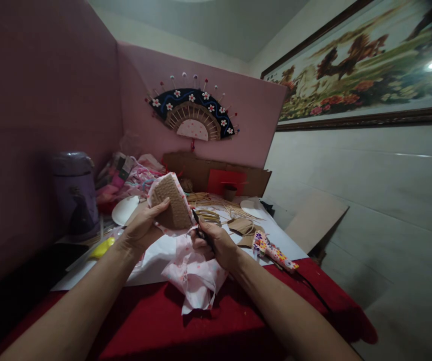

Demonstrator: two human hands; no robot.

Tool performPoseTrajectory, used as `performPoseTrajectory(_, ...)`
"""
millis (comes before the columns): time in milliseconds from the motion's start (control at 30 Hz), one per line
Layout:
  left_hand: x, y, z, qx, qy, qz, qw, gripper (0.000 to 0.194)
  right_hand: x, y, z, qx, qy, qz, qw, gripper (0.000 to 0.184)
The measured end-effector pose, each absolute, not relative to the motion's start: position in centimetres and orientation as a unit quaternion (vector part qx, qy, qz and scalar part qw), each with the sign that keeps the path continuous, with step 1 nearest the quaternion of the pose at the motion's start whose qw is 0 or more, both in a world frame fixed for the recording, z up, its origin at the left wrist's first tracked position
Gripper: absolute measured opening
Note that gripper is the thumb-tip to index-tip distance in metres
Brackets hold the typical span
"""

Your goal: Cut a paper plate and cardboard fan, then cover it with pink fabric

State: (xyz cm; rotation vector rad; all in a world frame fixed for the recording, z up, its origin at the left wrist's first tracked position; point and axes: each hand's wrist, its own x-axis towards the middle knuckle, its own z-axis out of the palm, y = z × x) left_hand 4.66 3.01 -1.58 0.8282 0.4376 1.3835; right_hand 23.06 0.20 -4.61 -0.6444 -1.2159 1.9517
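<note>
My left hand (146, 223) grips a piece of brown corrugated cardboard (170, 203), its thumb on the bare face. White fabric with pink spots (180, 188) wraps round the cardboard's edges. My right hand (218, 243) is closed round black scissors (202, 233), whose tip is at the cardboard's lower right edge; their blades are mostly hidden. Below both hands a loose length of the same spotted fabric (195, 281) hangs down over the table's front. To the right of my right hand lies a glue gun (274, 250) with a flower pattern and a black cord.
A red cloth (140, 311) covers the table under white sheets. Cardboard scraps (242, 228) and thin sticks (216, 199) lie behind my right hand. At left stand a purple container (73, 195) and heaped craft materials (140, 175). A decorated fan (193, 113) hangs on the pink panel.
</note>
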Motion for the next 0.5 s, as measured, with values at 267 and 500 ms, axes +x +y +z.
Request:
performPoseTrajectory(267,4.78,2.9,-1.54,0.364,0.21,0.611,0.671,0.018,22.88,0.1,-4.61,-0.282,-0.488,0.725,0.398,0.042)
performPoseTrajectory(500,4.57,3.33,-1.85,0.372,0.194,0.616,0.667,0.019,22.62,-0.06,-4.6,-0.303,-0.498,0.693,0.424,0.045)
